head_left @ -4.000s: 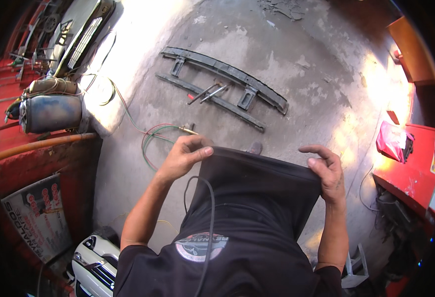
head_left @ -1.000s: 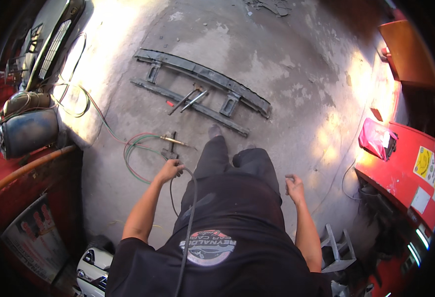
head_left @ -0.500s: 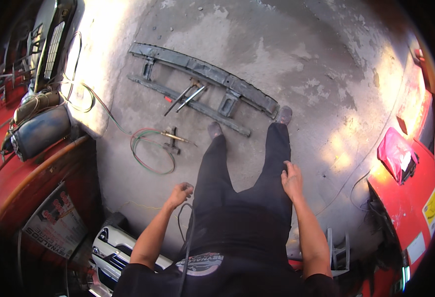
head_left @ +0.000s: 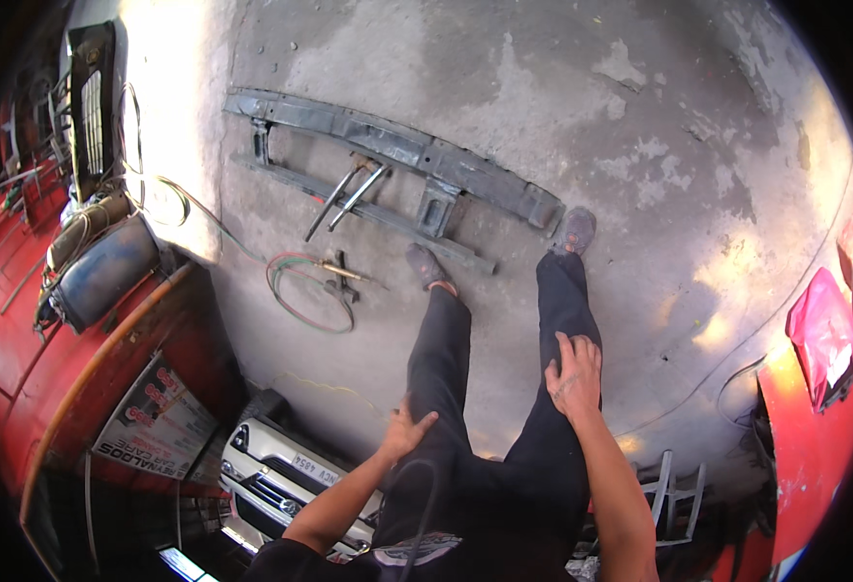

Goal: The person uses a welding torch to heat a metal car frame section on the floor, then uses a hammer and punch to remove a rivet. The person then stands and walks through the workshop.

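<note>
My left hand rests on my left thigh, thumb stretched out, holding nothing. On my right thigh, near the knee, lies my right hand, its fingers spread and nothing in it. Ahead of my feet, a grey metal car bumper frame lies on the concrete, with a curved upper beam joined to a lower bar by short brackets. Two long-handled tools like locking clamps sit across the lower bar. Nearer to me and to the left are a gas torch with red and green hoses and a hammer.
A blue tank and a dark car bumper stand at the left by red panels. Low left, a white car is parked. A pink bag lies on a red surface at the right. Hoses trail across the floor.
My left hand has come down onto my left thigh, and its fingers have opened out. My right hand has settled onto my right thigh. The view has shifted; the bumper frame and tools lie as before.
</note>
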A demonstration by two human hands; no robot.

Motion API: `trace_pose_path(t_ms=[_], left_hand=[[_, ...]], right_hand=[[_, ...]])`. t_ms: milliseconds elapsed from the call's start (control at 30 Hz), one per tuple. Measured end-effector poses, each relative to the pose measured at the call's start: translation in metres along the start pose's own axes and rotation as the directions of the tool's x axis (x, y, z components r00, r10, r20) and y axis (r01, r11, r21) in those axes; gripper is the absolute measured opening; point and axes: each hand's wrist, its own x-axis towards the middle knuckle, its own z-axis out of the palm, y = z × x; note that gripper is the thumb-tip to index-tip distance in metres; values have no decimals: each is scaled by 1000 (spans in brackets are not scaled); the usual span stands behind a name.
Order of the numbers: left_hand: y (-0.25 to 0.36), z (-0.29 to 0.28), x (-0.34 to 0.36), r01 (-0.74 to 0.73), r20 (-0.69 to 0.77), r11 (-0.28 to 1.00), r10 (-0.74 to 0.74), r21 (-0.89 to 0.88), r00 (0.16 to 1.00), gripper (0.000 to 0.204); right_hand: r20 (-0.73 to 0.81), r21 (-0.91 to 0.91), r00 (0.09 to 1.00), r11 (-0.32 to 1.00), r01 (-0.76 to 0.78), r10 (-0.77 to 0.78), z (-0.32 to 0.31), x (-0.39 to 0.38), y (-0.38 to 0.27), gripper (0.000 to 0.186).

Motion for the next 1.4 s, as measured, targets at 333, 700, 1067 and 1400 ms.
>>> trace_pose_path(t_ms=[333, 700, 1067, 1400], left_hand=[[17, -3, 17, 12, 1, 986, -12, 164, 1000, 95], [-27, -5, 21, -74, -45, 997, 74, 0, 996, 88], [-145, -78, 21, -375, -118, 805, 363, -459, 924, 65], [-218, -217, 96, -514, -171, 743, 492, -428, 854, 43]], right_hand=[[-116, 41, 993, 999, 33, -28, 8, 5, 4, 50], [-96, -16, 995, 1000, 8, -10, 33, -6, -4, 49], [-230, 144, 960, 981, -132, 163, 29, -112, -72, 51], [7, 435, 940, 846, -309, 340, 117, -234, -91, 44]])
